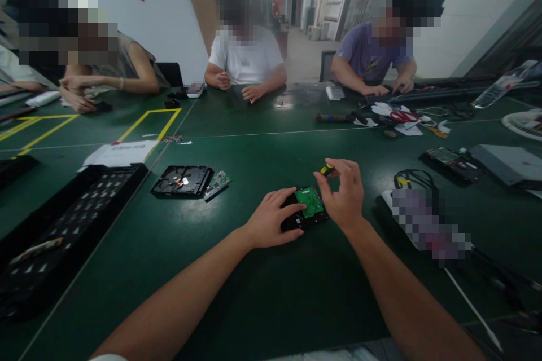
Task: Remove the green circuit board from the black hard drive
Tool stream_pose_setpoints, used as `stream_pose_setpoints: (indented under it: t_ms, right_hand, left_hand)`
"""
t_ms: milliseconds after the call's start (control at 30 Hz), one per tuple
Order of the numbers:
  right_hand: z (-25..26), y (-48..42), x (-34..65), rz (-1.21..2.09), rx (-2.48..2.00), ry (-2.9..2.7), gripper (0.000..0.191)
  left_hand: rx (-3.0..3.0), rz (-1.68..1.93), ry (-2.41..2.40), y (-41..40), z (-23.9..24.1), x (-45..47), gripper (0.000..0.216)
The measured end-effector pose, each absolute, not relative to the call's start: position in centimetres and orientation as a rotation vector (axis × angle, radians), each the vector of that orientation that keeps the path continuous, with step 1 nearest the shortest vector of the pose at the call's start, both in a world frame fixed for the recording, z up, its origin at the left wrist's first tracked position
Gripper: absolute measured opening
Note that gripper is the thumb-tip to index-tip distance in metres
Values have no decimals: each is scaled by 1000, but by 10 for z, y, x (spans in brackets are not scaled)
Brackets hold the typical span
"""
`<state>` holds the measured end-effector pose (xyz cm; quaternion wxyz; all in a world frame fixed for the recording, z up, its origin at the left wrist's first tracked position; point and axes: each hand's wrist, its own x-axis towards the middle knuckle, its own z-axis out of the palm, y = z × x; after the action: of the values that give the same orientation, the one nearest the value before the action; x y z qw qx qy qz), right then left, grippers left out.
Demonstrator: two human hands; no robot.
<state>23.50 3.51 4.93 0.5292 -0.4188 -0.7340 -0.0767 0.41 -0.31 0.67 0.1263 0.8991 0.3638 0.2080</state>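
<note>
A hard drive (311,203) lies on the green table with its green circuit board facing up. My left hand (275,217) grips its left side, the fingers over the edges and one fingertip on the board. In my right hand (345,192) is a small screwdriver (327,170) with a yellow and black handle, pinched between thumb and fingers. Its tip end points down at the board's right upper corner; whether it touches a screw I cannot tell. To the left sits another hard drive (183,180), with a loose circuit board (218,185) against its right side.
A long black tray (63,220) runs along the left, near a paper sheet (121,152). On the right are a partly blurred white object (423,220) with cables, and a grey box (503,163). Three people sit across the table, near scissors (404,117) and scraps.
</note>
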Motion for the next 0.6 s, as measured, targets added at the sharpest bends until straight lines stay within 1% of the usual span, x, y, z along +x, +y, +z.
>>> stream_pose_setpoints:
  t_ms: [233,400,600]
  right_hand:
    - [43,37,235,-88,-978,-1807,47]
    - [47,36,234,-150,-987,-1785,43]
    - [50,35,233,-132,-988,-1787,39]
  left_hand:
    - [2627,616,1055,-3,7,4,64]
    - [2625,623,1052,-3,7,4,65]
    - [2624,626,1048,-3,6,4,64]
